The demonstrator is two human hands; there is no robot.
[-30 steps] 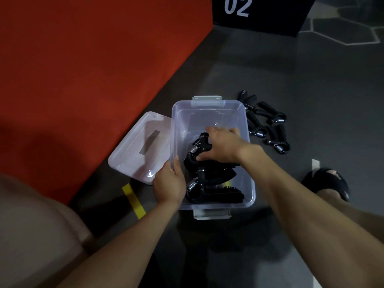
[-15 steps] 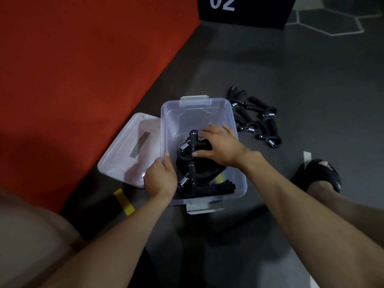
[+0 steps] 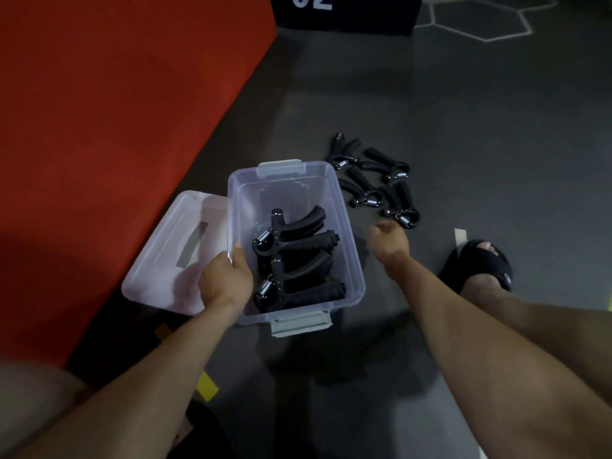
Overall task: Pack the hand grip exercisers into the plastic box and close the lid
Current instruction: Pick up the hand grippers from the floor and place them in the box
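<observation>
A clear plastic box [image 3: 334, 183] stands open on the dark floor. Two black hand grip exercisers [image 3: 294, 256] with steel springs lie stacked inside it. My left hand [image 3: 225, 283] grips the box's left rim, thumb inside. My right hand [image 3: 389, 241] hovers just right of the box, fingers loosely curled and holding nothing. Several more black exercisers [image 3: 374, 183] lie in a loose pile on the floor beyond my right hand. The clear lid [image 3: 172, 253] lies flat on the floor to the left of the box.
A red mat [image 3: 109, 120] fills the left side, its edge running next to the lid. A black block marked 02 [image 3: 344, 11] stands at the back. A foot in a black sandal [image 3: 480, 263] rests at the right. Yellow tape [image 3: 207, 385] marks the floor.
My right hand let go of the exerciser in the box and moved out to the right, toward the pile on the floor. My left hand stayed on the box rim.
</observation>
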